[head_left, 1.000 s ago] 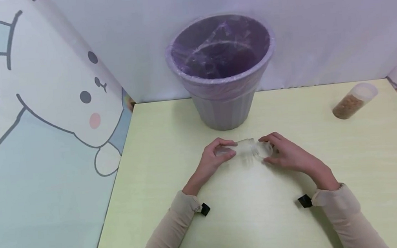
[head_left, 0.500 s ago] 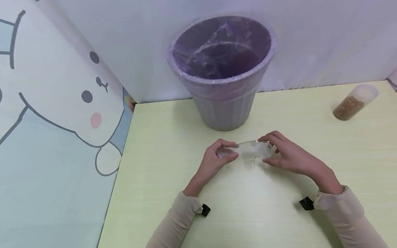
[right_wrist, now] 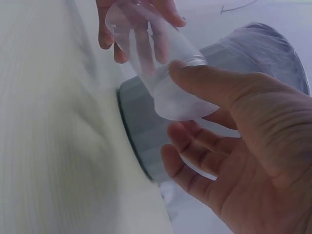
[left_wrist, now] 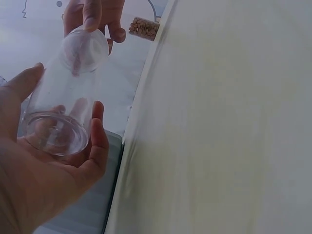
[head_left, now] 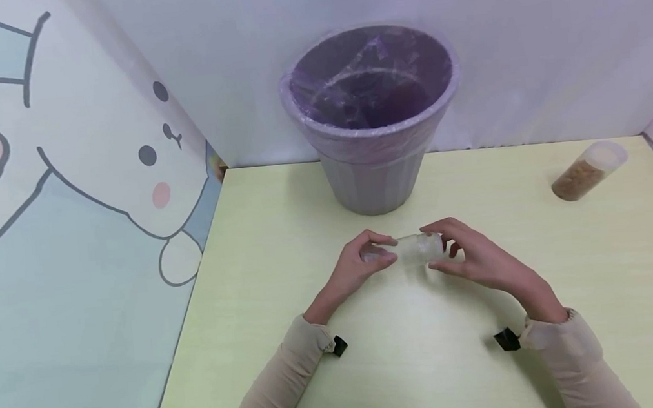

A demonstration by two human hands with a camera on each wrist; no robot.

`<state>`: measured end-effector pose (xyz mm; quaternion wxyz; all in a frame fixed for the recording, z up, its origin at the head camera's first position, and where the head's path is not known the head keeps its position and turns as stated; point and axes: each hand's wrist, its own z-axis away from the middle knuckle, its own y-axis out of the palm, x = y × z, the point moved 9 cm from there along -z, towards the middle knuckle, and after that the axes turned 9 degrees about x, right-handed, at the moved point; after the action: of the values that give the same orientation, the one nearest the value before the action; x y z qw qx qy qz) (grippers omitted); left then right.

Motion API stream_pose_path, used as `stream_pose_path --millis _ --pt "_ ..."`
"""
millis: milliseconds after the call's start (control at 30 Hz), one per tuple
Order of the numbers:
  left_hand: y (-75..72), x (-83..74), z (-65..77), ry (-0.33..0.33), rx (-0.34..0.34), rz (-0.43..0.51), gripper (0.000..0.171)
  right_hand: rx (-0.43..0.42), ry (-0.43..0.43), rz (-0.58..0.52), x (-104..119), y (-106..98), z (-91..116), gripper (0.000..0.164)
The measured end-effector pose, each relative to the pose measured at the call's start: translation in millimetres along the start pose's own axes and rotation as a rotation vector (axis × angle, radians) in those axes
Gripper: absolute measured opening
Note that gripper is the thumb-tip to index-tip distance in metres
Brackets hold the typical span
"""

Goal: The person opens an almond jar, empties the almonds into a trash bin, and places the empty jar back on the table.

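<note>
A clear, see-through jar (head_left: 409,248) lies on its side between both hands, close over the table. My left hand (head_left: 355,263) grips its base end, thumb on the near side and fingers on the far side. At the opposite end sits a translucent lid (right_wrist: 180,100), in line with the jar. My right hand (head_left: 477,255) pinches around this lid, with the thumb (right_wrist: 195,80) at its edge by the jar's neck. In the right wrist view, the other right fingers curl loosely below the lid. Nothing shows inside the jar (left_wrist: 61,92).
Behind the hands stands a grey-purple bin (head_left: 373,177) lined with a thin plastic bag. At the back right is a clear container (head_left: 588,171) partly filled with brown pieces. The pale yellow table (head_left: 421,357) meets a white wall cover at its back edge.
The lid, tilted against the jar's mouth a second ago, now lines up with the jar. Both hands stay nearly in place, the right fingers shifting slightly left.
</note>
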<state>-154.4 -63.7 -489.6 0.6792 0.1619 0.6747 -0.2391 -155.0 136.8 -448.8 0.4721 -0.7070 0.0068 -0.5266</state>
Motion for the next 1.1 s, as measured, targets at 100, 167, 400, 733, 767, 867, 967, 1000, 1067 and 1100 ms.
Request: stream_pose_path --millis 100,167,400,733,767,867,967,1000,1067,1100 --pt "-0.1 -1.3 0.6 0.005 -0.003 0.002 0.033 -0.022 -0.029 0.03 4 -1 1 0.064" --pt "0.6 -1.3 1.1 0.004 0.002 0.002 0.034 -0.03 -0.04 0.042 5 -1 2 0.067" --pt "1.5 0.6 3.5 -0.017 0.009 -0.011 0.037 -0.019 -0.059 0.065 11 3 6 0.074" --pt "2.1 -6.3 8.2 -0.055 0.005 -0.027 0.034 -0.027 -0.086 0.105 22 4 9 0.077" --pt "2.2 -7.8 7.9 -0.054 0.003 -0.034 0.034 -0.035 -0.092 0.107 23 3 9 0.078" --pt "1.3 -10.5 7.9 -0.051 -0.003 -0.019 0.031 -0.061 -0.132 0.133 28 2 9 0.08" --pt "-0.3 -12.1 8.6 -0.047 -0.005 0.016 0.029 -0.094 -0.207 0.167 35 1 8 0.081" --pt "-0.6 -12.5 8.9 -0.046 -0.003 0.03 0.029 -0.105 -0.232 0.173 37 0 7 0.082" --pt "-1.4 -13.5 9.0 -0.043 0.006 0.042 0.029 -0.124 -0.278 0.172 41 -1 7 0.082" --pt "-1.5 -14.3 9.1 -0.04 0.013 0.052 0.029 -0.134 -0.298 0.168 43 -2 7 0.081"
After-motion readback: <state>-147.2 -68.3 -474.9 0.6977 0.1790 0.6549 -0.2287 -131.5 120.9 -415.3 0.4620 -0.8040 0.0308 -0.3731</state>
